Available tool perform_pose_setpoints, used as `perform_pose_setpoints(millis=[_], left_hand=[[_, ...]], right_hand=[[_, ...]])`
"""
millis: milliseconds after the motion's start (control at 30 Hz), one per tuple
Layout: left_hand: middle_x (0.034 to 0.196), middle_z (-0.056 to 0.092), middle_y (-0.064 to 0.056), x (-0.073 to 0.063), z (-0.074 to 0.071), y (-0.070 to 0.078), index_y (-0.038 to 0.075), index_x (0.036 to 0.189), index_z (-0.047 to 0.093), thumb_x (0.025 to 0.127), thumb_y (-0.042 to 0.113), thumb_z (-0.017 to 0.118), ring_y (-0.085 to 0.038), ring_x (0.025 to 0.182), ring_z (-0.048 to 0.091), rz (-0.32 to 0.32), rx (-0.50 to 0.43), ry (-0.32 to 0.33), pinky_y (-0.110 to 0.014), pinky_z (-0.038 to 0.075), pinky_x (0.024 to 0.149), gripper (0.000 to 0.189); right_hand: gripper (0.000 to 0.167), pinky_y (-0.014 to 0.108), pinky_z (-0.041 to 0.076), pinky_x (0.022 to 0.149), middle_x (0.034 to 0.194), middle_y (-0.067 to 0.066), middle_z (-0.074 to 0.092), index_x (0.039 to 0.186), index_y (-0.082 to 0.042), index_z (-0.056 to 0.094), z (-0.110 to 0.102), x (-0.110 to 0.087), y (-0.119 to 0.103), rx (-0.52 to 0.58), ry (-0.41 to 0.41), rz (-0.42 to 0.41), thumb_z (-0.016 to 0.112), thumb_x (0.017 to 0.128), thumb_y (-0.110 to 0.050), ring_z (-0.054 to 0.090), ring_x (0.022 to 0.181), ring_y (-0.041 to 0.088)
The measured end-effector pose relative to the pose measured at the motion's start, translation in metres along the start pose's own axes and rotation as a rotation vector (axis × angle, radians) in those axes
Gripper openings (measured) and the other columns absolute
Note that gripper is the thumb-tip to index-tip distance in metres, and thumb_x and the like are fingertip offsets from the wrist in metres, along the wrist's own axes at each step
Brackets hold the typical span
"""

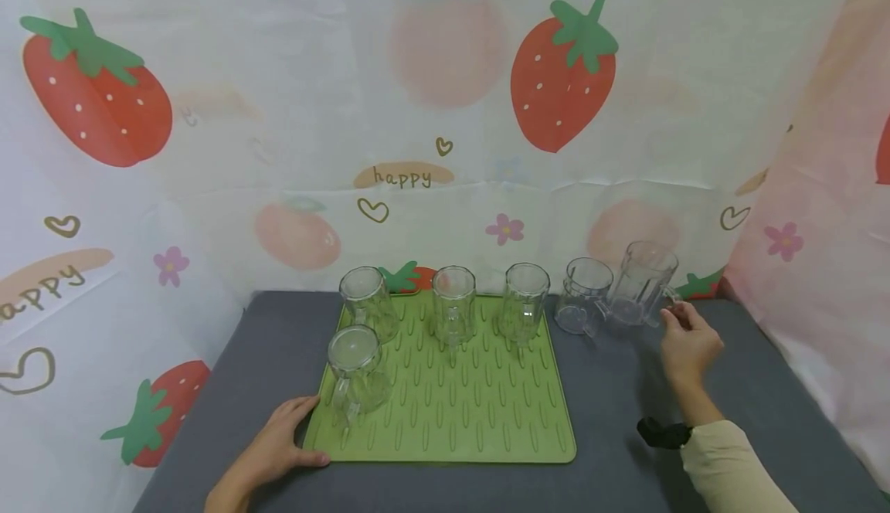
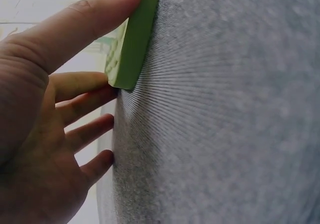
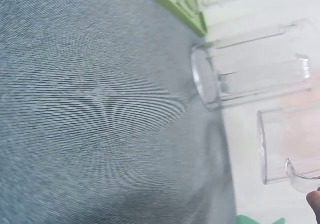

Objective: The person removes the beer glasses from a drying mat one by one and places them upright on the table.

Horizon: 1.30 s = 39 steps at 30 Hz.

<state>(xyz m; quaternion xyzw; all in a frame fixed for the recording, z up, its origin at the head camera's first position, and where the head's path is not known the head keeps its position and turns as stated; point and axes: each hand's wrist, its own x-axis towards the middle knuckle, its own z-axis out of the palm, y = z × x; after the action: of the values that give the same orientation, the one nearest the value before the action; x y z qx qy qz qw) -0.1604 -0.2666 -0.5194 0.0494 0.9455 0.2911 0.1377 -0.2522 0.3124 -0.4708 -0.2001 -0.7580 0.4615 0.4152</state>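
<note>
My right hand [image 1: 690, 344] pinches the handle of a clear glass mug [image 1: 641, 285], which is tilted slightly. In the right wrist view this mug [image 3: 290, 144] hangs clear of the grey tabletop, with a fingertip at its handle. Just left of it, another clear mug [image 1: 582, 297] stands on the table. At the near left corner of a green ridged mat [image 1: 459, 412] rests my left hand [image 1: 278, 439]. Its thumb touches the front edge and its extended fingers the left side. Several clear mugs stand on the mat, among them one at front left [image 1: 358, 374], seemingly upside down.
Along the mat's back stand a left mug [image 1: 368, 304], a middle mug [image 1: 454, 308] and a right mug [image 1: 524, 304]. Grey cloth [image 1: 605, 420] covers the table. A strawberry-printed curtain [image 1: 445, 96] hangs behind and at both sides.
</note>
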Motion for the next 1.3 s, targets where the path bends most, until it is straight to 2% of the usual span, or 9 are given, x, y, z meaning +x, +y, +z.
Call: perform_pose_setpoints(millis=[267, 567, 700, 767, 833, 1067, 1300], left_hand=[[0.141, 0.044, -0.028, 0.000, 0.000, 0.000, -0.005, 0.143, 0.043, 0.065, 0.044, 0.088, -0.051, 0.133, 0.035, 0.001, 0.000, 0.003, -0.067, 0.037, 0.100, 0.103], [0.142, 0.045, -0.028, 0.000, -0.001, 0.001, -0.004, 0.143, 0.044, 0.064, 0.043, 0.089, -0.051, 0.133, 0.035, 0.004, -0.005, -0.001, -0.067, 0.037, 0.100, 0.102], [0.141, 0.045, -0.028, 0.000, 0.000, 0.002, -0.004, 0.142, 0.044, 0.064, 0.043, 0.089, -0.051, 0.133, 0.036, 0.002, -0.005, -0.003, -0.067, 0.037, 0.100, 0.101], [0.141, 0.045, -0.027, 0.001, 0.000, 0.002, -0.004, 0.142, 0.044, 0.064, 0.044, 0.089, -0.051, 0.133, 0.036, 0.000, -0.004, -0.003, -0.067, 0.037, 0.099, 0.101], [0.142, 0.045, -0.026, 0.001, 0.001, 0.002, -0.003, 0.142, 0.045, 0.064, 0.044, 0.088, -0.051, 0.133, 0.036, -0.003, -0.005, -0.003, -0.067, 0.037, 0.099, 0.101], [0.142, 0.045, -0.026, 0.001, 0.001, 0.002, -0.002, 0.142, 0.045, 0.064, 0.044, 0.089, -0.050, 0.133, 0.036, -0.023, -0.005, -0.017, -0.066, 0.038, 0.099, 0.101], [0.141, 0.045, -0.027, 0.001, -0.002, 0.002, -0.002, 0.142, 0.046, 0.063, 0.043, 0.089, -0.051, 0.132, 0.036, -0.023, 0.005, -0.010, -0.066, 0.037, 0.100, 0.100]], right_hand=[[0.014, 0.001, 0.033, 0.059, 0.067, -0.039, 0.044, 0.096, 0.006, 0.073, 0.005, -0.006, 0.012, -0.054, -0.014, 0.002, 0.072, 0.086, -0.004, 0.043, 0.061, -0.022], [0.011, 0.002, 0.033, 0.057, 0.067, -0.030, 0.048, 0.092, 0.006, 0.073, 0.010, -0.013, 0.026, -0.078, -0.019, 0.031, 0.072, 0.086, -0.003, 0.041, 0.058, -0.021], [0.012, 0.002, 0.032, 0.056, 0.075, 0.000, 0.069, 0.093, 0.006, 0.073, 0.012, -0.016, 0.030, -0.100, -0.023, 0.032, 0.072, 0.087, -0.004, 0.040, 0.058, -0.023], [0.013, 0.002, 0.031, 0.057, 0.085, 0.017, 0.071, 0.094, 0.006, 0.072, 0.012, -0.018, 0.031, -0.108, -0.034, 0.029, 0.071, 0.088, -0.005, 0.038, 0.059, -0.023], [0.014, 0.002, 0.031, 0.057, 0.092, 0.025, 0.070, 0.095, 0.007, 0.072, 0.012, -0.020, 0.031, -0.107, -0.048, 0.024, 0.070, 0.089, -0.006, 0.038, 0.060, -0.023], [0.013, 0.000, 0.030, 0.060, 0.092, 0.025, 0.071, 0.094, 0.008, 0.071, 0.012, -0.027, 0.034, -0.115, -0.082, 0.001, 0.071, 0.088, -0.004, 0.038, 0.062, -0.025], [0.012, 0.000, 0.030, 0.058, 0.092, 0.024, 0.071, 0.094, 0.005, 0.071, 0.013, -0.024, 0.033, -0.157, -0.142, -0.018, 0.070, 0.089, -0.006, 0.036, 0.063, -0.025]])
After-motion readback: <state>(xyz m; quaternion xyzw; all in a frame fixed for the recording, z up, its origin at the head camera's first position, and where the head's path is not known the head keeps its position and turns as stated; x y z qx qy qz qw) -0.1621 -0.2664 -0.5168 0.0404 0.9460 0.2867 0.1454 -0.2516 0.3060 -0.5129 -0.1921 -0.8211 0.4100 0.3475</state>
